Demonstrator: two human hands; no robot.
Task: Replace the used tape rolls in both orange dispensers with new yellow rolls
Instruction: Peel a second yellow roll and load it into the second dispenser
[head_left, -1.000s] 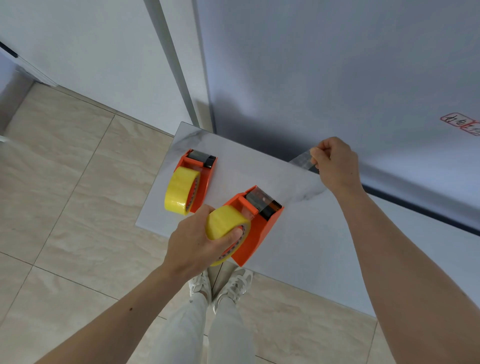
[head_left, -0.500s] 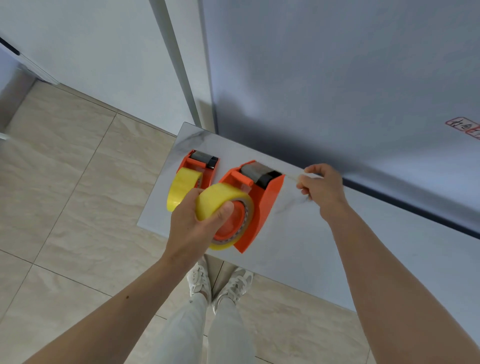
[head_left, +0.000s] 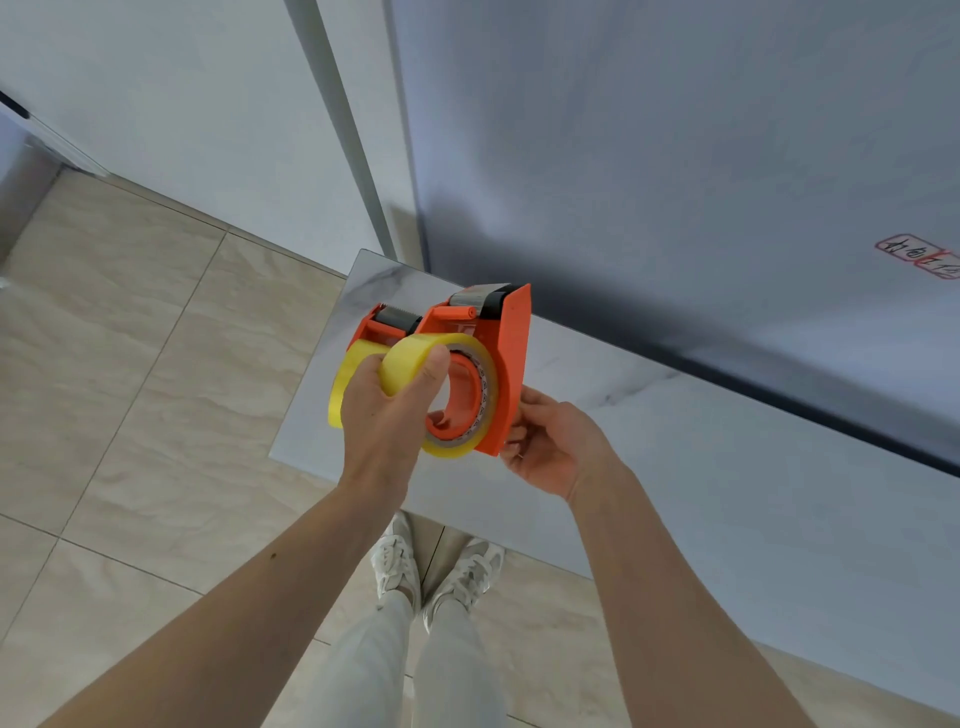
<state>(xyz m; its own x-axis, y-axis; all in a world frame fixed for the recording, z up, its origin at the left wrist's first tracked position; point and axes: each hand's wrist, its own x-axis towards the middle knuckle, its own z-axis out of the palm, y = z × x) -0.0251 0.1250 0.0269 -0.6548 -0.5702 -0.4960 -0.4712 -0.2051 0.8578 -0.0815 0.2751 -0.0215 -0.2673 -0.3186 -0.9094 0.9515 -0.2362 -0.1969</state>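
I stand over beige floor tiles (head_left: 119, 332) at a grey marble-look table (head_left: 701, 467) that runs along a pale wall, my white shoes (head_left: 436, 566) just under its near edge. Furthest left on the table sits the first orange dispenser (head_left: 371, 325), mostly hidden behind my hand; a yellow roll (head_left: 345, 382) shows in it and its dark cutter end points away from me toward the wall, so I judge that one already reloaded, though I cannot see whether its tape is threaded. My left hand (head_left: 382, 415) is curled around the top of the second yellow roll (head_left: 441, 364), thumb over the outer band, gripping it firmly. That roll sits on the orange hub of the second dispenser (head_left: 506, 374), which I hold raised above the table and turned on its side, so the open face of the roll looks toward me. Its long axis runs from the rounded end near my palms up to the cutter, which points away from me and slightly up toward the wall; a strip of clear tape lies over the blade end. My right hand (head_left: 556, 447) cups the flat side plate from the right, fingers touching its lower edge, so both hands are together on one object. I judge the replacement nearly finished: what remains is checking the roll's seating and setting this dispenser down beside the first.
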